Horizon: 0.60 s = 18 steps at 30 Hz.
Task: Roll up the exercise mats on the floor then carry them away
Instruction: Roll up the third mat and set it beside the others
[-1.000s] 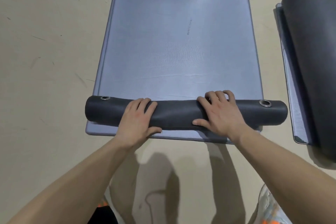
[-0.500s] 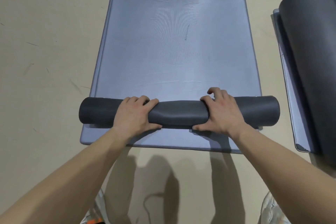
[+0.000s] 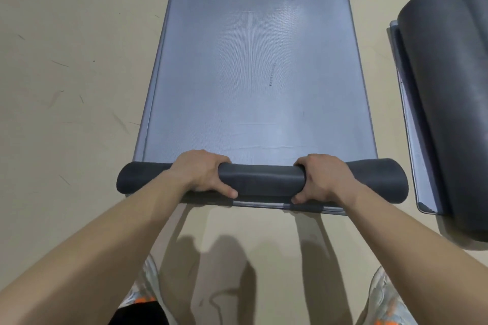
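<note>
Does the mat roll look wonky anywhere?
A little. The dark roll, gripped by the left hand and right hand, is uneven: its right end flares fatter than the rest. A flat grey strip also pokes out beneath it.

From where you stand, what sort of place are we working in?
Likely a gym or exercise studio, though no walls show. A long blue-grey exercise mat lies on a scuffed beige floor, and more rolled mats lie to its right.
</note>
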Tool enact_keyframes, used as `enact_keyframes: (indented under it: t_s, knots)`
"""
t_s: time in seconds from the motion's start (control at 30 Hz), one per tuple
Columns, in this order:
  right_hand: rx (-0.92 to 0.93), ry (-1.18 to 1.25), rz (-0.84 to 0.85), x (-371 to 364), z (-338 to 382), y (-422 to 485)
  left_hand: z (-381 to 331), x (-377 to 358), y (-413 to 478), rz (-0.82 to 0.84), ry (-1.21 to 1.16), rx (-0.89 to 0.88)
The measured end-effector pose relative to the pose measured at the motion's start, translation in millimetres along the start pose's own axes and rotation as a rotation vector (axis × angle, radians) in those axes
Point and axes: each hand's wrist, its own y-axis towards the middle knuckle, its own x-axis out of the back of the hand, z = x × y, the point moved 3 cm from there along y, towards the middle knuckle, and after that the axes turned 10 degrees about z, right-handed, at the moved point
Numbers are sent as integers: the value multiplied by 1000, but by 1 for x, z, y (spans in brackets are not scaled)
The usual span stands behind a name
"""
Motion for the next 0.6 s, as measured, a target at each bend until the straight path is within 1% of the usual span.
enact_keyframes:
  t_s: [0.1, 0.13, 0.17, 0.2, 0.23, 0.3, 0.33, 0.37, 0.4, 0.43, 0.5, 0.53, 0.57, 0.6]
  knots:
    - [13, -142, -284, -26, 8, -13, 1, 16, 9, 93, -106, 7]
    - [25, -161, -353, -35, 10, -16, 2, 19, 10, 84, -113, 15]
    - [29, -151, -380, -36, 10, -15, 3, 20, 10, 29, -108, 20]
    - [27, -125, -359, -30, 8, -11, 5, 19, 8, -87, -95, 34]
    - [29, -105, -319, -20, 7, -4, 5, 14, 4, -264, -79, 48]
    - [46, -83, -217, 3, 3, 11, -2, -11, -6, -677, -4, -20]
    - [65, -64, -175, 12, 2, 17, -6, -24, -9, -804, 47, -69]
    - [77, -49, -155, 18, 2, 21, -9, -34, -8, -842, 83, -89]
    - [91, -45, -176, 19, 2, 23, -8, -39, -3, -805, 110, -79]
    - [94, -57, -247, 16, 3, 22, -4, -37, 3, -735, 125, -59]
    - [92, -116, -476, 4, 5, 12, 1, -21, 18, -593, 150, -23]
    - [79, -163, -548, -8, 6, 9, 3, -11, 23, -514, 146, -22]
    - [57, -197, -560, -18, 6, 7, 4, -4, 27, -458, 134, -28]
    - [37, -214, -532, -24, 4, 11, 5, -1, 30, -431, 122, -26]
